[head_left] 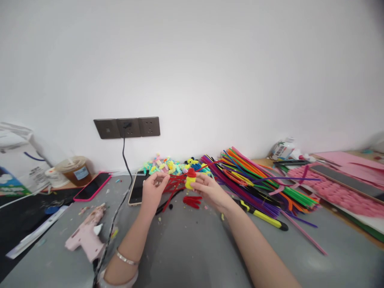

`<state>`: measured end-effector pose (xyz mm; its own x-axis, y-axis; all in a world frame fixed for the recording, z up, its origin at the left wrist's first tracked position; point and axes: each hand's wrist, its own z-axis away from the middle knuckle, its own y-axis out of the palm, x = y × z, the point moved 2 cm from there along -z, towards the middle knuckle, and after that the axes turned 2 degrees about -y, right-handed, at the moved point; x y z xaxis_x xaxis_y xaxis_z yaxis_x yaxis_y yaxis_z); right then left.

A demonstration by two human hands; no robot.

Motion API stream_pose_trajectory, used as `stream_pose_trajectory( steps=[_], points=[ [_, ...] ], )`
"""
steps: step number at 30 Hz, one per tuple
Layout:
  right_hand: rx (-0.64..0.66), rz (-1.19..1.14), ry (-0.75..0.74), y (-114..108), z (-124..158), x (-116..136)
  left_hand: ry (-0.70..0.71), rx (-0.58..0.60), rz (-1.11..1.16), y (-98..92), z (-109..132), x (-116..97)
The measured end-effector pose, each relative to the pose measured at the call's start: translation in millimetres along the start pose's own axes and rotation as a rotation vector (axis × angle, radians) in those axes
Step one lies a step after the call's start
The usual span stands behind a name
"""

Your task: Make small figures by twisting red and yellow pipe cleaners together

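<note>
Small fuzzy yellow figure with red top: gripped by the thumb and fingers of the right hand, above the smooth grey table.
Left hand: seen at nine o'clock from the figure; fingertips are brought together, but whether anything is pinched cannot be told.
Short red fuzzy stems: laid at six o'clock.
Pink plastic glue gun: placed at eight o'clock.
</note>
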<state>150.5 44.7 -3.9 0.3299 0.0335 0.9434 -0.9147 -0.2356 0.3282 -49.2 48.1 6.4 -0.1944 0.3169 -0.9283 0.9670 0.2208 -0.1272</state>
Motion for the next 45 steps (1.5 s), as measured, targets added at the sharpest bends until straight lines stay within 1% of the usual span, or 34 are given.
stream_pose_trajectory(
  steps=[6,8,11,16,20,23,26,30,33,37,40,42,45],
  points=[
    [0.478,0.202,0.284,9.1,19.8,-1.7,0.002,-0.019,0.006,-2.9,-2.7,5.7],
    [0.577,0.253,0.357,9.0,24.6,-0.8,-0.002,0.014,0.001,-1.1,-2.9,7.1],
    [0.583,0.302,0.353,6.5,26.0,1.2,-0.004,0.083,-0.015,3.2,-1.8,6.1],
    [0.584,0.374,0.320,4.4,26.5,3.7,-0.002,0.137,-0.055,6.6,0.7,4.2],
    [0.537,0.467,0.259,4.3,27.0,5.7,0.000,0.118,-0.068,7.0,1.7,7.0],
    [0.494,0.556,0.177,1.9,24.5,4.1,-0.004,0.138,-0.058,8.6,2.4,8.0],
    [0.404,0.653,0.092,-4.0,19.3,0.2,-0.011,0.138,-0.051,10.1,2.7,7.0],
    [0.300,0.730,0.058,-10.9,13.9,-2.9,-0.028,0.140,-0.050,12.2,3.4,6.4],
    [0.239,0.786,-0.008,-13.1,12.0,-1.4,-0.035,0.145,-0.057,13.9,4.4,8.0],
    [0.062,0.815,-0.094,-18.5,8.0,-1.8,-0.043,0.147,-0.065,15.3,5.7,11.1],
    [-0.064,0.823,-0.223,-22.8,3.4,-3.8,-0.052,0.159,-0.065,16.0,6.7,13.5],
    [-0.112,0.817,-0.278,-24.1,0.9,-5.0,-0.052,0.167,-0.060,16.4,7.5,14.9],
    [-0.149,0.791,-0.310,-22.0,-0.3,-4.5,-0.051,0.164,-0.050,17.1,8.9,16.9]
  ],
)
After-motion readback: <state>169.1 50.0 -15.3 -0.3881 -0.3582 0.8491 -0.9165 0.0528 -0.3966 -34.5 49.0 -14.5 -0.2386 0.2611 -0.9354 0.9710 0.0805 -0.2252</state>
